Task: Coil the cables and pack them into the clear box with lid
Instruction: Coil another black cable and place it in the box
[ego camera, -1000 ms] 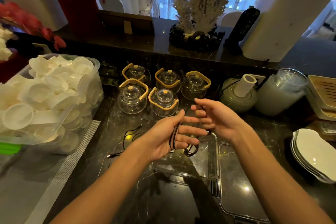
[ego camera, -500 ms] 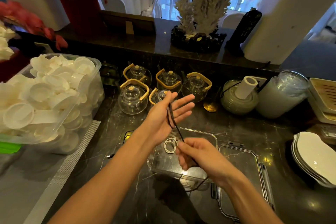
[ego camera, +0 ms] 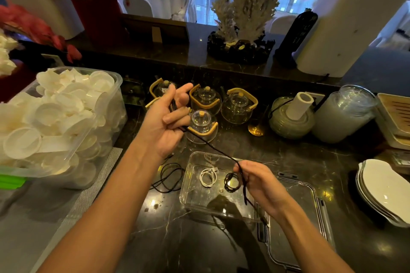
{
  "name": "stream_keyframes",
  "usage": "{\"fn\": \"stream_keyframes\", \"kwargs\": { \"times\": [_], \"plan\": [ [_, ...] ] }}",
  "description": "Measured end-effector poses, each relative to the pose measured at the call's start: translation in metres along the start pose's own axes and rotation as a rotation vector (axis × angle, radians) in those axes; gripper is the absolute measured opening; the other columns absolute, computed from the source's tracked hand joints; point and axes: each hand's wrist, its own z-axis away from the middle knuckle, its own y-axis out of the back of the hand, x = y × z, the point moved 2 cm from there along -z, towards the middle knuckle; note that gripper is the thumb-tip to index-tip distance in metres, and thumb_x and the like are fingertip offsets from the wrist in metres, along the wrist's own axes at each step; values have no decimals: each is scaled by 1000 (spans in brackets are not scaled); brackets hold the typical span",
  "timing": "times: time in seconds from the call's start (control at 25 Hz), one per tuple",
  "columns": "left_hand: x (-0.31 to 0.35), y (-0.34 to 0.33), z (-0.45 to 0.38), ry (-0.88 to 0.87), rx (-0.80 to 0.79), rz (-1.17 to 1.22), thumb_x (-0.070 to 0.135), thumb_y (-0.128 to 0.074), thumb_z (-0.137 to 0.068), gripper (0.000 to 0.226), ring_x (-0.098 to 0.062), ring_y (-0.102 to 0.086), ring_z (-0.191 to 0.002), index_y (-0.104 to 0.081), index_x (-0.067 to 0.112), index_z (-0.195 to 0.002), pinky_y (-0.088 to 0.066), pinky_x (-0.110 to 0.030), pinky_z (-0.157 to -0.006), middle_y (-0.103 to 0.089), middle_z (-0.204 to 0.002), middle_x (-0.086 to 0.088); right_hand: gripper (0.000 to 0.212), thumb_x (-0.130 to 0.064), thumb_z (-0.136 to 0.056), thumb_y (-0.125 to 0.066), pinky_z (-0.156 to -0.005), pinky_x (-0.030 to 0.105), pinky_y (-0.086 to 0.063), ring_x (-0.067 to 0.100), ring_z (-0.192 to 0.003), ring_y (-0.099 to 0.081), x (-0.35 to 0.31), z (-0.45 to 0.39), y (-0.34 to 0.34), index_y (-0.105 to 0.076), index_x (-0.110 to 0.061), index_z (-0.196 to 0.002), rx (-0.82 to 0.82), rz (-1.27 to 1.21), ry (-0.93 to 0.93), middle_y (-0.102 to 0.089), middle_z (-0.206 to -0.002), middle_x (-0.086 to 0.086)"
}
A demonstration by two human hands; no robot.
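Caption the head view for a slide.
Both hands wind a black cable above the clear box holding two coils.

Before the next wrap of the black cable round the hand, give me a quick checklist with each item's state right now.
1. Left hand holds the started loops of the thin black cable: ok.
2. Right hand pinches the cable's free run: ok, the run between the hands looks taut.
3. Free tail unsnagged: cannot tell, it drops behind the right hand.
4. Clear rectangular plastic box open and beneath the hands: ok.
5. Space left in the box: ok, only a coiled white cable and a small black coil lie inside.
6. Clear lid off and beside the box: ok.
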Motion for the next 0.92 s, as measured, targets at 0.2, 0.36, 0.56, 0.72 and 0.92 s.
{"fn": "stream_keyframes", "kwargs": {
  "times": [0.2, 0.36, 0.56, 0.72, 0.92],
  "plan": [
    [7, 46, -13, -96, 235, 9, 32, -36, -110, 37, -3, -33, -31, -53, 4, -129, -21, -13, -31, -57, -65, 4, 21, -9, -95, -58, -78, 27, -46, 11, -76, -54, -16, -6, 32, -73, -8, -109, 329, -186, 229, -60, -78, -1],
    [20, 79, -18, -168, 330, 56, 36, -33, -110, 37, -3, -34, -32, -56, 11, -95, -23, -17, -30, -55, -64, 7, 23, 0, -97, -51, -60, 20, -44, 4, -56, -44, -22, -4, 68, -68, -12, -107, 479, -430, 277, -48, -68, -6],
    [49, 97, -14, -279, 379, 126, 30, -34, -110, 30, -4, -35, -31, -53, 12, -95, -27, -20, -30, -54, -69, 7, 31, 9, -93, -44, -35, 16, -21, 2, -38, -27, -16, 9, 101, -62, -8, -113, 595, -457, 221, -35, -60, -7],
    [54, 69, -1, -228, 251, 80, 23, -37, -111, 28, -5, -36, -30, -56, 4, -116, -29, -18, -31, -57, -66, 7, 20, 0, -94, -56, -41, 19, -29, 4, -43, -34, -27, 10, 85, -67, -14, -103, 503, -264, 258, -40, -54, -9],
    [32, 31, 9, -150, 159, 62, 29, -34, -111, 39, -5, -36, -29, -52, 1, -131, -27, -17, -31, -57, -60, 8, 43, -12, -94, -69, -76, 31, -60, 13, -92, -69, -24, -27, -18, -60, -24, -134, -78, 520, 159, -71, -109, -4]
  ]
}}
